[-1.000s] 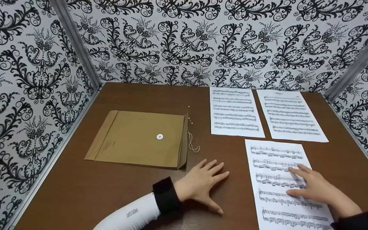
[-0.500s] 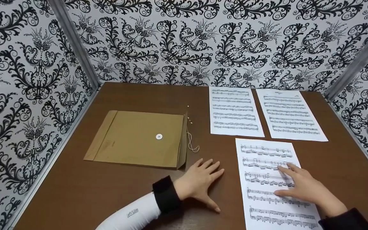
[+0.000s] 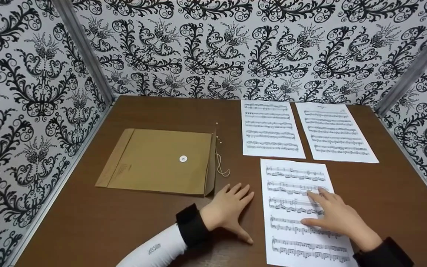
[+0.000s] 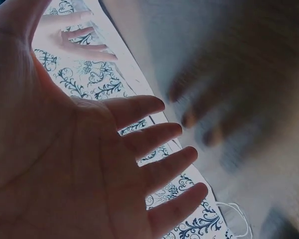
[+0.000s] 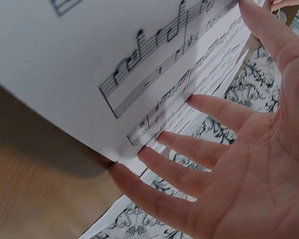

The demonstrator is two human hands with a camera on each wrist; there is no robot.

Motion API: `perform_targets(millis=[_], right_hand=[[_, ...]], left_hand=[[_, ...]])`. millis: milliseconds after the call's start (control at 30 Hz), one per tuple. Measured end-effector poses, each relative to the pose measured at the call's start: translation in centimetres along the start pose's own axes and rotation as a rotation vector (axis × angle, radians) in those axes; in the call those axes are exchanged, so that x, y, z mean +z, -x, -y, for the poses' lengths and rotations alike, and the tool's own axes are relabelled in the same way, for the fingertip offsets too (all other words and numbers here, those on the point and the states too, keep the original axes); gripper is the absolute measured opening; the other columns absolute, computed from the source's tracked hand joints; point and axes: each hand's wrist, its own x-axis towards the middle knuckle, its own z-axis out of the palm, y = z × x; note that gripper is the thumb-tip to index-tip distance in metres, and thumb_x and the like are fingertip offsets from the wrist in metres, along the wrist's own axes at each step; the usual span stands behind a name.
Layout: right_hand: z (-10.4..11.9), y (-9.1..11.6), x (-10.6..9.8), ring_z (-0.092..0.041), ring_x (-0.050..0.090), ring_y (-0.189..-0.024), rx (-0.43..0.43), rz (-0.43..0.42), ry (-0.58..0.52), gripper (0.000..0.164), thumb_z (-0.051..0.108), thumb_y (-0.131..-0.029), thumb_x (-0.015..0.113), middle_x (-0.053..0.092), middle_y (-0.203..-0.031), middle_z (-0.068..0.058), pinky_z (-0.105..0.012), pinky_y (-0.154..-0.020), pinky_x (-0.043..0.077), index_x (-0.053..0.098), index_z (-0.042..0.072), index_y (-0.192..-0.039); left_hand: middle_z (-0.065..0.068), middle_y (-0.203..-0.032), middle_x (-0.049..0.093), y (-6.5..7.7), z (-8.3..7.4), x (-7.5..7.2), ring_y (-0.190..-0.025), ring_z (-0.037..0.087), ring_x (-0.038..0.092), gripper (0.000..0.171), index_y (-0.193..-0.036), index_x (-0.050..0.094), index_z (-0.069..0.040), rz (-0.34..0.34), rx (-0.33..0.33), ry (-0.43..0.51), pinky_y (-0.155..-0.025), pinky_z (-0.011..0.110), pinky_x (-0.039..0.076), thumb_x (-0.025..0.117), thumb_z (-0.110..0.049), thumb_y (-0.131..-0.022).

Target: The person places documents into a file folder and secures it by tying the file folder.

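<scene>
A sheet of music (image 3: pixel 295 237) lies on the table at the front right, printed side up. My right hand (image 3: pixel 336 213) rests on it with spread fingers; in the right wrist view the fingertips (image 5: pixel 192 98) press against the paper. To the left of that sheet, my left hand (image 3: pixel 228 211) is spread over the bare wood, thumb pointing toward me, holding nothing. Its open palm and separated fingers (image 4: pixel 149 137) fill much of the left wrist view. Just beyond it lies a brown string-tie envelope (image 3: pixel 161 159) with a white button and its flap end facing right.
Two more music sheets, one on the left (image 3: pixel 271 129) and one on the right (image 3: pixel 336 131), lie side by side at the back right. A loose string (image 3: pixel 221 167) trails from the envelope's flap. Patterned panels (image 3: pixel 213 48) enclose the brown table (image 3: pixel 69 230).
The front music sheet has slid left across the table under my right hand, toward my left hand. My left hand has barely moved, and the envelope and back sheets stay put.
</scene>
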Motion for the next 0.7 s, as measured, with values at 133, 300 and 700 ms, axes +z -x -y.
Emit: perform_targets(millis=[133,300,700], right_hand=[[1.1,-0.2,0.3,-0.061,0.040,-0.138,-0.004,-0.004,0.002,0.100,0.071,-0.076,0.075,0.038,-0.157,-0.036,-0.072,-0.087,0.049,0.051,0.006,-0.149],[2.2,-0.4,0.6,-0.060,0.041,-0.138,-0.013,-0.023,0.017,0.099,0.071,-0.076,0.075,0.040,-0.156,-0.036,-0.074,-0.089,0.048,0.051,0.007,-0.149],[4.4,-1.1,0.9,-0.059,0.041,-0.139,-0.016,-0.017,0.009,0.098,0.070,-0.078,0.075,0.039,-0.157,-0.035,-0.075,-0.092,0.046,0.051,0.007,-0.150]], left_hand=[[0.004,-0.173,0.023,0.1,0.0,-0.2,-0.159,0.025,0.028,0.126,-0.164,0.023,-0.019,0.020,-0.021,-0.009,-0.128,0.045,0.031,0.066,-0.088,-0.069],[0.003,-0.173,0.021,0.1,0.0,-0.3,-0.160,0.024,0.027,0.128,-0.165,0.022,-0.019,0.046,-0.062,0.000,-0.128,0.044,0.030,0.067,-0.088,-0.068],[0.001,-0.173,0.022,-0.1,0.2,-0.2,-0.159,0.024,0.029,0.129,-0.164,0.025,-0.017,0.029,-0.103,-0.009,-0.127,0.044,0.032,0.069,-0.088,-0.065]])
